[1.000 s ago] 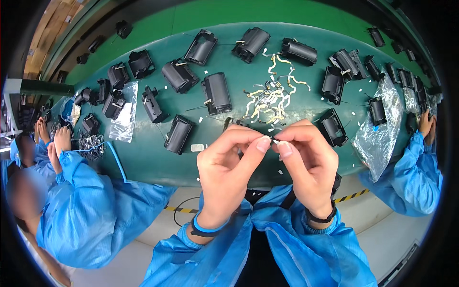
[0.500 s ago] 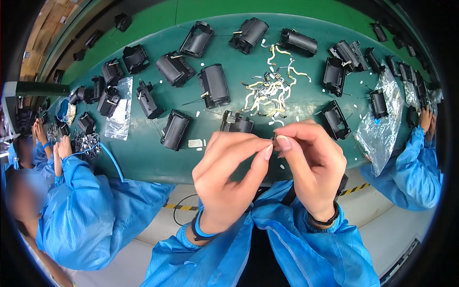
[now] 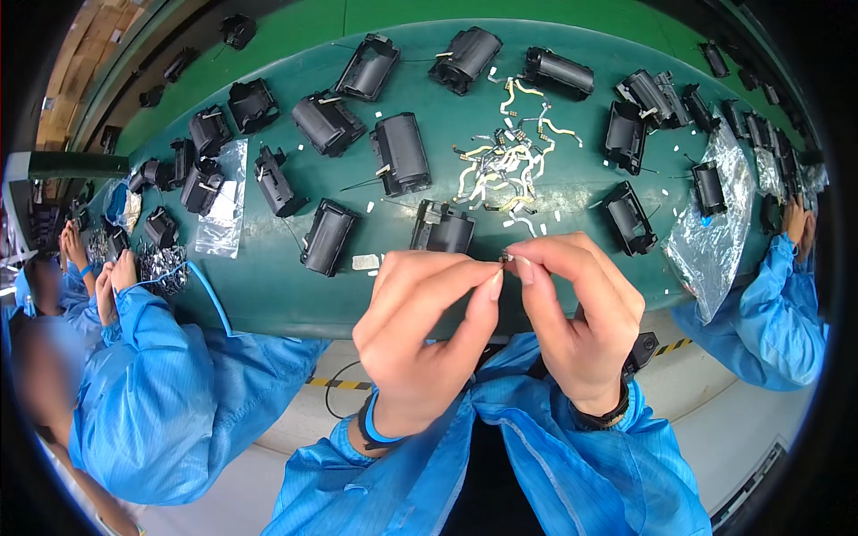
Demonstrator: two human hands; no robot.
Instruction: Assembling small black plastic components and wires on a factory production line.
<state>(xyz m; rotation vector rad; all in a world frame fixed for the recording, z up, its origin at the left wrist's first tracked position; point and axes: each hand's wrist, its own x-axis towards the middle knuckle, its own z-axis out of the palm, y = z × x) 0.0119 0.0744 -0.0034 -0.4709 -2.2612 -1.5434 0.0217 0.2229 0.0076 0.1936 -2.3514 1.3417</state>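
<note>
— Head view: both hands are raised over the near edge of the green tabletop (image 3: 268, 295). The left hand (image 3: 420, 344) and right hand (image 3: 576, 322) meet fingertip to fingertip, each grip pinched shut on one tiny metal part (image 3: 506, 259), which sits in the air between them, just above the black housing (image 3: 441, 229).

— Why so high and close?

— Probably because the part is so small; holding it near the eyes would help. The pile of pale ribbon strips (image 3: 500, 165) lies further back.

— Room to move?

— Tight at the sides: blue-sleeved co-workers sit left (image 3: 161, 375) and right (image 3: 778, 313), and housings crowd the tabletop. The strip nearest the person looks freest.
</note>
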